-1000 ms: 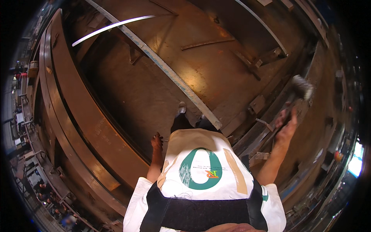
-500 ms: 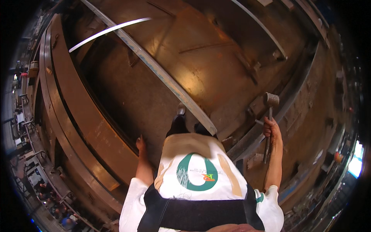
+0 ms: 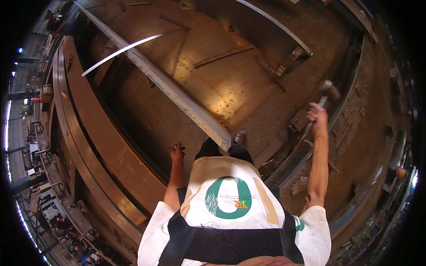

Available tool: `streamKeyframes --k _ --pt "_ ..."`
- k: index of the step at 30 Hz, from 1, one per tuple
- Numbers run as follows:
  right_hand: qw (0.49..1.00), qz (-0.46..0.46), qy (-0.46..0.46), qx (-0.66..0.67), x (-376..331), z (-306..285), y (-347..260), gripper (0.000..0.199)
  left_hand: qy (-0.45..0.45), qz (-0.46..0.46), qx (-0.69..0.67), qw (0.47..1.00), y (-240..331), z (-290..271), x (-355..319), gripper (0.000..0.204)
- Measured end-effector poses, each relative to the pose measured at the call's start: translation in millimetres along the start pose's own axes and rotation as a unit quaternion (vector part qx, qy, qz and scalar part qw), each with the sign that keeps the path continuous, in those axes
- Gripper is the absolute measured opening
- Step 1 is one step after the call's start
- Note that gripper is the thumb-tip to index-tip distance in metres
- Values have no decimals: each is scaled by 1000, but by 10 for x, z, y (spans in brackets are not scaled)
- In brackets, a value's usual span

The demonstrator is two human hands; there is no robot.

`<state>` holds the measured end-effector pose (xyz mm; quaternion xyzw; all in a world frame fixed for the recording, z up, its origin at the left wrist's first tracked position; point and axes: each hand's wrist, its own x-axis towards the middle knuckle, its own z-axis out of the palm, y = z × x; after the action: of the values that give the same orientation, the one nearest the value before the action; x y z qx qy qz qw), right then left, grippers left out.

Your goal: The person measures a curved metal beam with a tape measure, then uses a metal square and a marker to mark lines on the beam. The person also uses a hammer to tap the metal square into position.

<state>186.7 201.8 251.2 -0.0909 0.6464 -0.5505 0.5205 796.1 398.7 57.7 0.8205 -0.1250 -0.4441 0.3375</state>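
My right hand (image 3: 317, 119) is closed round the handle of a hammer (image 3: 331, 91), its blocky metal head up and away from me, slightly blurred. The handle's lower end sticks out below my fist, over a dark steel beam (image 3: 306, 153). At my left side hangs my left hand (image 3: 177, 154), fingers loosely bent and apart, with no object visible in it. It is nearest to the wide brown steel beam (image 3: 120, 155) on the left. Between my hands, a long narrow steel bar (image 3: 173, 95) runs from the upper left to just before my legs.
A thin bright strip (image 3: 122, 54) crosses the long bar at the upper left. Loose rods (image 3: 222, 56) and scraps lie on the brown floor plate (image 3: 222, 104). Another plate edge (image 3: 279, 24) stands at the far right. My shoe (image 3: 240, 136) is beside the bar's near end.
My right hand and the hammer have moved up and slightly right, with the hammer head tilting right. My left hand has risen slightly, its fingers more visible. One shoe now shows right of the bar; the view has shifted.
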Motion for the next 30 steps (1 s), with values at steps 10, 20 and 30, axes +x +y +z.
streamKeyframes --k 10,20,30 --pt "974 100 -98 -176 -1114 -489 -479 22 12 -84 21 996 -461 105 -311 48" --pt "996 -27 -62 50 284 -530 162 13 23 -102 15 994 -737 -161 -204 57" --pt "990 122 -59 -41 -801 -654 62 19 -4 -97 6 995 -785 71 -331 50"
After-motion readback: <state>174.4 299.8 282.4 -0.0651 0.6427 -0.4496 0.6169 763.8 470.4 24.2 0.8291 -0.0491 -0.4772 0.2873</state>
